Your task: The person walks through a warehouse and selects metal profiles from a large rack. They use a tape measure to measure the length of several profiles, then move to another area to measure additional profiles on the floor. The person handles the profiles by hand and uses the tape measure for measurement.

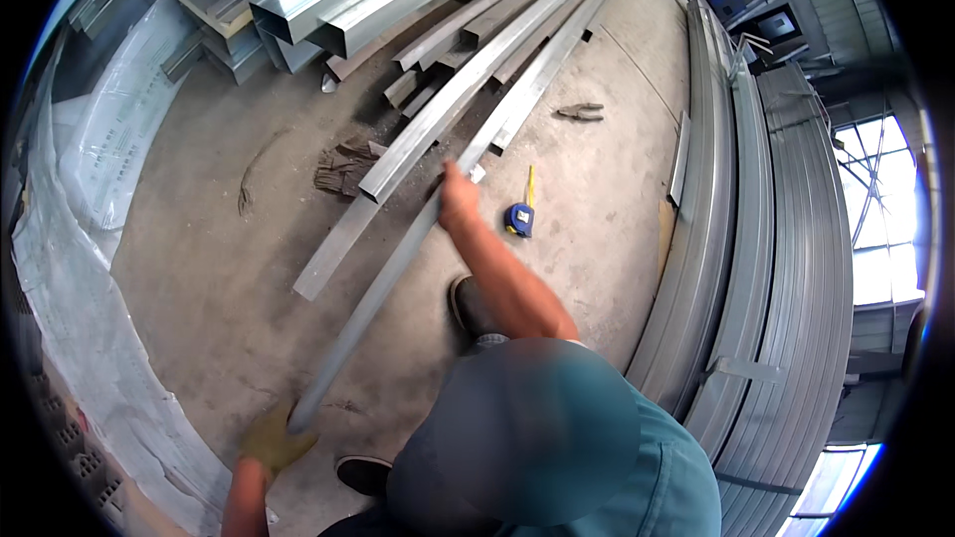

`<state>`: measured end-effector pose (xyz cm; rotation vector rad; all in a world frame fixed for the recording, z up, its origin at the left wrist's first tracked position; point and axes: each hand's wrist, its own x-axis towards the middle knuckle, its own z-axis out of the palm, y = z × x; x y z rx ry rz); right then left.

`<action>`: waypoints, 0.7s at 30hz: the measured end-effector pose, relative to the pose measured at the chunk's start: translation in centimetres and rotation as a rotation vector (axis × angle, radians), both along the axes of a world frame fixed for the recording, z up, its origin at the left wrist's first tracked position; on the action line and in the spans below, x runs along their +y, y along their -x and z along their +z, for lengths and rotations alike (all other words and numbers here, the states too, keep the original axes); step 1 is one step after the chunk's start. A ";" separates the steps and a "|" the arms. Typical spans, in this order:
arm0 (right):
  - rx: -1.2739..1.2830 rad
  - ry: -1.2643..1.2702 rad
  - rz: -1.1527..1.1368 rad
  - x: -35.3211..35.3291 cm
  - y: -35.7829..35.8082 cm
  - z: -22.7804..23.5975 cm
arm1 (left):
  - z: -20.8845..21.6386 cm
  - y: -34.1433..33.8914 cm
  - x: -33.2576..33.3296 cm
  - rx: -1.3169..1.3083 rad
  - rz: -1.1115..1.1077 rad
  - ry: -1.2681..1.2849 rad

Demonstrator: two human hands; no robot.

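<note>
Head: left fingers [289,448], right fingers [452,179] curled round bar [371,306].

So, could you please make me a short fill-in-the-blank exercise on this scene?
1. The left hand, wearing a ____, holds the end of a long metal bar.
2. Of the pliers and the tape measure, the right hand, also on the bar, is nearer the ____.
3. The measure's case is mainly ____ in colour.

Missing words: glove; tape measure; blue.

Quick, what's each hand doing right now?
Left hand, gloved: holding the near end of the long metal bar.
Right hand: closed on the same bar, farther along.
</note>
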<state>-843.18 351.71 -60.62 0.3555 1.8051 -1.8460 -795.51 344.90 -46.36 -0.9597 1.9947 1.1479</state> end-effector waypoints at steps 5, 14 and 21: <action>-0.532 -0.010 0.324 2.2 -22.7 1.9 | 1.2 14.5 -1.7 0.185 0.187 -0.315; -0.367 0.018 0.352 2.0 -15.0 -0.2 | -3.6 -5.2 -1.1 -0.002 0.154 0.084; -0.291 0.036 0.194 1.7 -7.6 0.9 | -3.0 -27.7 0.5 -0.354 0.054 0.005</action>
